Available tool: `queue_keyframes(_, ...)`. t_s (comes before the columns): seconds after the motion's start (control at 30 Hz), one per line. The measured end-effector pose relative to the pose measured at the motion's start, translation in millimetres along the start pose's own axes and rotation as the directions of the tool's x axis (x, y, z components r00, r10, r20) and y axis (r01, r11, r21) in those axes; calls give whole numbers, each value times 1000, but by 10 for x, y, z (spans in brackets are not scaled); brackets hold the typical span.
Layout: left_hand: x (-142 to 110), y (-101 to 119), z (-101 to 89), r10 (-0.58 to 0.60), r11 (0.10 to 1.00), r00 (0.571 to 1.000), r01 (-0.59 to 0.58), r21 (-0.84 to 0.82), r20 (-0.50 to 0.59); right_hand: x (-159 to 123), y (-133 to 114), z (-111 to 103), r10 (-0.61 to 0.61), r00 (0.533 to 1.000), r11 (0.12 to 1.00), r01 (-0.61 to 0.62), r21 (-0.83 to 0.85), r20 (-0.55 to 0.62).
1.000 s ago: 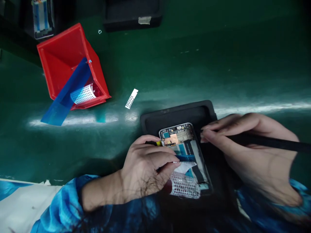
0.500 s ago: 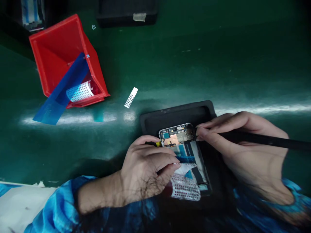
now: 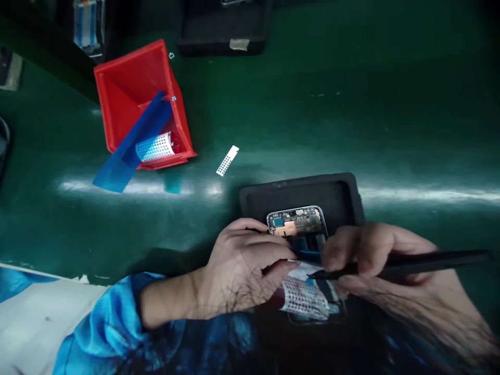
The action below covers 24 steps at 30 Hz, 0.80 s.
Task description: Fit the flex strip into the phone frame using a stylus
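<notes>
Black pick over the phone's film, lol
Right fingers (image 3: 351,250) closed on a slim black pick (image 3: 429,260), tip just above white dotted film (image 3: 304,298) on a silver-framed open phone (image 3: 297,221), long axis pointing away in a black rubber tray (image 3: 300,195); left hand (image 3: 242,265) curled alongside, grip unclear.

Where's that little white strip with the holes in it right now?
In the head view, the small perforated white strip lies on the green work mat, just right of the red plastic bin and up and left of the black rubber tray.
</notes>
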<state>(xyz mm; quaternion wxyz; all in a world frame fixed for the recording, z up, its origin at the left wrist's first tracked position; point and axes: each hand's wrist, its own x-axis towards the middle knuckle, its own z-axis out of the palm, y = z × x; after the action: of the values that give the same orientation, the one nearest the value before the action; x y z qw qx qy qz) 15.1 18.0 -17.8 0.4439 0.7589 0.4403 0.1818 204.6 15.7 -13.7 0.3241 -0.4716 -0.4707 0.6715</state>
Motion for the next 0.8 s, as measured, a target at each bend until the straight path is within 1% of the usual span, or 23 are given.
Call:
queue_keyframes(0.03,0,6,1,-1,1000,1000,1,2,-8,0,-1,9,6,1000,1000,-6,-10,13)
queue_keyframes(0.13,1,24,0,-2,1000,1000,2,5,-27,5,1,32,34,999,998,-35,-52,-22)
queue_keyframes(0.23,2,33,-14,4,1000,1000,-4,16,-11,11,2,53,68,996,992,-74,-106,-53)
queue_keyframes(0.33,0,26,-23,14,1000,1000,-14,18,10,11,-5,77,133,986,986,-141,-88,-97)
queue_keyframes(0.4,-3,18,-18,15,1000,1000,-15,18,18,8,-9,89,146,983,986,-154,-65,-111)
queue_keyframes(0.57,-7,7,8,22,1000,999,-22,5,-27,6,14,90,107,988,990,-115,-76,-108)
queue_keyframes(0.67,-6,8,6,29,1000,999,-29,2,-23,10,32,84,53,992,986,-70,-149,-114)
queue_keyframes(0.8,-4,10,-2,30,1000,999,-30,-3,-29,1,21,77,-11,997,974,-8,-227,-82)
